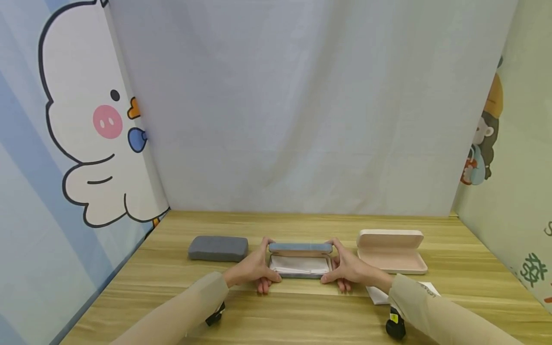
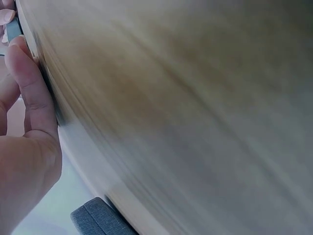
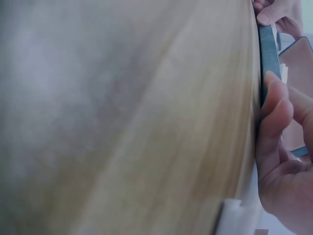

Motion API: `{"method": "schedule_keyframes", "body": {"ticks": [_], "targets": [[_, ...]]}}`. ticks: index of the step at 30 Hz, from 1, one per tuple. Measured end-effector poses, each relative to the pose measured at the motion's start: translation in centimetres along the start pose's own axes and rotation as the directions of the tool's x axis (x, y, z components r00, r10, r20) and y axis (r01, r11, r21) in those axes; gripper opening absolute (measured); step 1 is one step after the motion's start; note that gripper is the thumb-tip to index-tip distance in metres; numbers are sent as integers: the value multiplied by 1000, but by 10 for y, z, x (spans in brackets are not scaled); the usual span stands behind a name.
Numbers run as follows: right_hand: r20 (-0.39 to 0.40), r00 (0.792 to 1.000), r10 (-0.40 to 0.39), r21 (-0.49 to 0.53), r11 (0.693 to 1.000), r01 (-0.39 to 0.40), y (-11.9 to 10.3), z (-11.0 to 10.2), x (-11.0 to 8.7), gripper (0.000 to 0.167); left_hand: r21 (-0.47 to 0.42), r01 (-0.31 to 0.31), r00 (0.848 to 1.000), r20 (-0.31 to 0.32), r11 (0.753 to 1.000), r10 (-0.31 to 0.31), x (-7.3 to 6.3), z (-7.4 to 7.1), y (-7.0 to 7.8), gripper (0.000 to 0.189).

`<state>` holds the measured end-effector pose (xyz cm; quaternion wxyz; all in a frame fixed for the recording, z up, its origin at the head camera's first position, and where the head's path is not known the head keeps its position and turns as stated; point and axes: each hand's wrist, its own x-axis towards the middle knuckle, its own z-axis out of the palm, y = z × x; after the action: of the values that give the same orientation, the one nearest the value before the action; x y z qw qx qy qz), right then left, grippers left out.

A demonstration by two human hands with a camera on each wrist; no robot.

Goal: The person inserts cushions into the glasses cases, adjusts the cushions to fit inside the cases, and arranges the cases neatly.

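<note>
A blue-grey glasses case point(image 1: 300, 248) lies on the table between my hands, its lid partly raised. Inside the pale lining is a folded white cloth or paper point(image 1: 299, 264). My left hand point(image 1: 258, 266) grips the case's left end, thumb at the front edge and a finger up at the lid. At the opposite end, my right hand point(image 1: 348, 266) holds it in the same way. The right wrist view shows the case's blue edge point(image 3: 268, 49) running between both hands. Only a small bit of the case point(image 2: 13, 30) appears in the left wrist view.
A closed dark grey glasses case point(image 1: 218, 248) sits to the left. On the right stands a pale pink case point(image 1: 391, 251) with its lid up, and a white sheet point(image 1: 379, 295) lies partly under my right forearm. Curtain-like walls enclose the wooden table point(image 1: 302, 316).
</note>
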<state>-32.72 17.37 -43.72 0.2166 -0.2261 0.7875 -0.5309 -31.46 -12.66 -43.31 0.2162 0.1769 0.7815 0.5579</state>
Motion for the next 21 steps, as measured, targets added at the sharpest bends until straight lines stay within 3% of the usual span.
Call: {"method": "schedule_keyframes", "body": {"ticks": [21], "targets": [[8,999,-50,-37,998,50,-2,2,-3,80,35,-14,1000,-19,999,14,-1,2,1,78]]}}
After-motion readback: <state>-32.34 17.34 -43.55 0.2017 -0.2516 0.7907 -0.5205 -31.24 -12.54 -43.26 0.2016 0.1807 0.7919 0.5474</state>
